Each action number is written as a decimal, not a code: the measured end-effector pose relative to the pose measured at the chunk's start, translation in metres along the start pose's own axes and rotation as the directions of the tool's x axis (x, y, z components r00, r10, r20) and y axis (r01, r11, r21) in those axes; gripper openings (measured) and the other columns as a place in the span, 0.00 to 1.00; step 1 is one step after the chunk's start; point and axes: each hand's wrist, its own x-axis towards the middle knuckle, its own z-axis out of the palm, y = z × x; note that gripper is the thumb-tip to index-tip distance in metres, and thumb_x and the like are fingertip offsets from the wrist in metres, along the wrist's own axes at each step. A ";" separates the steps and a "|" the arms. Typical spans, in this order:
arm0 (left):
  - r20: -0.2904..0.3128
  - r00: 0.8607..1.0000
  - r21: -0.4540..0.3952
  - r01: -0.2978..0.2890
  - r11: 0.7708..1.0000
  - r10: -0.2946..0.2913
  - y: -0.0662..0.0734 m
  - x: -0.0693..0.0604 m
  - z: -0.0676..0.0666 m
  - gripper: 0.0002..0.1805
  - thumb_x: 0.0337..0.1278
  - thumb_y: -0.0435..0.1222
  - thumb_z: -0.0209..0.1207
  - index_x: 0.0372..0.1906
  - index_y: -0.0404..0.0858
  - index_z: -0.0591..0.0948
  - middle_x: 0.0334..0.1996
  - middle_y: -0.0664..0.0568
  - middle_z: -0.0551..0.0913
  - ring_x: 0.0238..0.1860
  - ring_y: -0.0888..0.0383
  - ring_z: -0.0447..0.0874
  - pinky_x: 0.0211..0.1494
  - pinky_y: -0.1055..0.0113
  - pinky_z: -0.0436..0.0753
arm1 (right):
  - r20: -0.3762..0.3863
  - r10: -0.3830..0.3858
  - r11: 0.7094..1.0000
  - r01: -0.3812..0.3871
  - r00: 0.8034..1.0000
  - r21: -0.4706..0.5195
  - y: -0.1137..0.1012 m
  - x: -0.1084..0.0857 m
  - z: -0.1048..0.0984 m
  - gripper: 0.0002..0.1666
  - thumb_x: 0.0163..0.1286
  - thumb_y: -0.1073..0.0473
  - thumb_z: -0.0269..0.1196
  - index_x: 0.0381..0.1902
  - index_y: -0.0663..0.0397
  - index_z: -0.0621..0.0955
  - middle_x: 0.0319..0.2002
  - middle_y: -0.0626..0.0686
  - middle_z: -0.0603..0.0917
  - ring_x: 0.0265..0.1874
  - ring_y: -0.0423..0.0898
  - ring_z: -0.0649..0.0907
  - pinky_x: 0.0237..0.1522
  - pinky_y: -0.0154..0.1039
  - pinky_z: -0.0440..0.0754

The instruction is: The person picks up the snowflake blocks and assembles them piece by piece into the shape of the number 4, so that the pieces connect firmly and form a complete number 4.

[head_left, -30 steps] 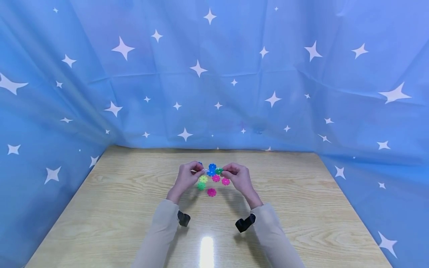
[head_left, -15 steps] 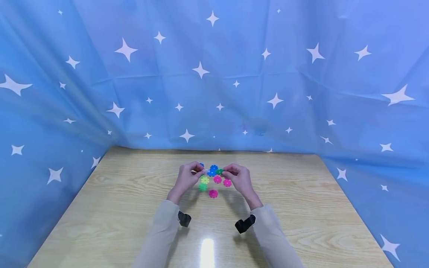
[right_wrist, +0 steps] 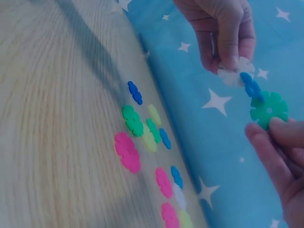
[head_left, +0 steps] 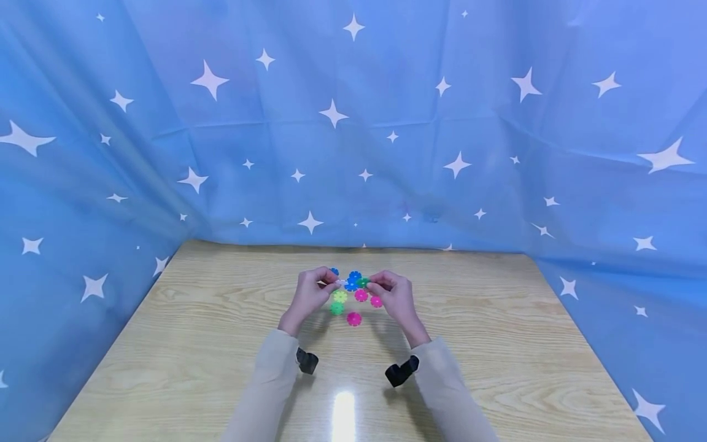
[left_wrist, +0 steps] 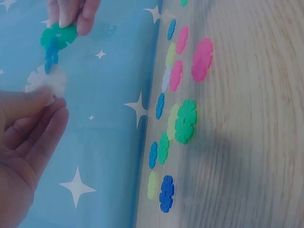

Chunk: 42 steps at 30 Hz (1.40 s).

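Observation:
Three notched plastic snowflake discs form a short chain held above the table. My left hand (head_left: 310, 294) pinches the white snowflake disc (left_wrist: 56, 80) between thumb and fingers. At the other end, my right hand (head_left: 396, 298) pinches the green snowflake disc (right_wrist: 270, 109). Between them sits a blue snowflake disc (right_wrist: 251, 87), standing crosswise and slotted into both neighbours. How deep the slots engage is hard to tell.
Loose snowflake discs lie on the wooden table (head_left: 193, 344) beneath the hands, among them a pink disc (head_left: 354, 318), a bright green disc (left_wrist: 186, 121) and a dark blue disc (left_wrist: 166, 194). A blue star-patterned cloth (head_left: 353, 135) hangs behind the table.
Both hands keep their pinch on the chain and barely move. The head view has shifted slightly, so the table and discs appear a little further right.

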 end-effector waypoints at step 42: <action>0.016 0.999 0.012 0.042 0.999 -0.043 0.002 0.000 -0.004 0.03 0.52 0.27 0.64 0.32 0.30 0.81 0.28 0.48 0.82 0.31 0.56 0.79 0.35 0.68 0.85 | -0.029 0.247 0.921 -0.244 0.969 -0.305 0.060 -0.002 -0.063 0.13 0.60 0.69 0.64 0.44 0.69 0.79 0.39 0.62 0.82 0.40 0.53 0.80 0.43 0.42 0.81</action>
